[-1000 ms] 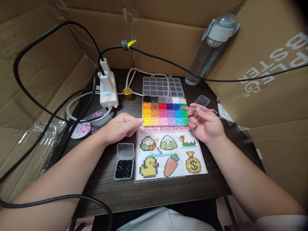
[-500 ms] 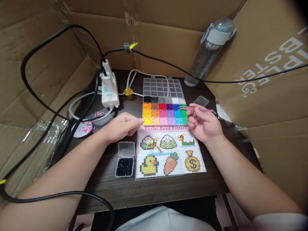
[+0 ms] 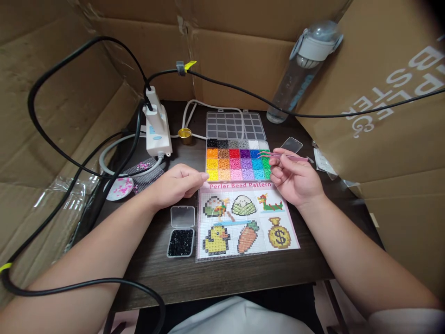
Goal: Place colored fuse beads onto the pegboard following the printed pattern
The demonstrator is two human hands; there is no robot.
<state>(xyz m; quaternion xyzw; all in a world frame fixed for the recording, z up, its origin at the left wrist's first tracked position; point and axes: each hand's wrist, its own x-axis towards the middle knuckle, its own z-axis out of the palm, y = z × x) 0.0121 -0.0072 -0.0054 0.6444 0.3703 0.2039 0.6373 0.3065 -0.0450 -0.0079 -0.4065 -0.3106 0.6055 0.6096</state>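
Pink tweezers (image 3: pixel 299 158) are pinched in your right hand (image 3: pixel 296 180), tips over the bead box (image 3: pixel 239 180) between your hands. Your left hand (image 3: pixel 179 185) curls at its near-left corner; whether it grips anything, I cannot tell. Nearer you, a pattern sheet (image 3: pixel 293 242) lies on the bench (image 3: pixel 225 280).

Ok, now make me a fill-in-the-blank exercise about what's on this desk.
1. The right hand holds pink ____.
2. The small open box contains ____ beads.
3. On the pattern sheet, the carrot is printed between the duck and the ____.

Missing words: tweezers; black; money bag.
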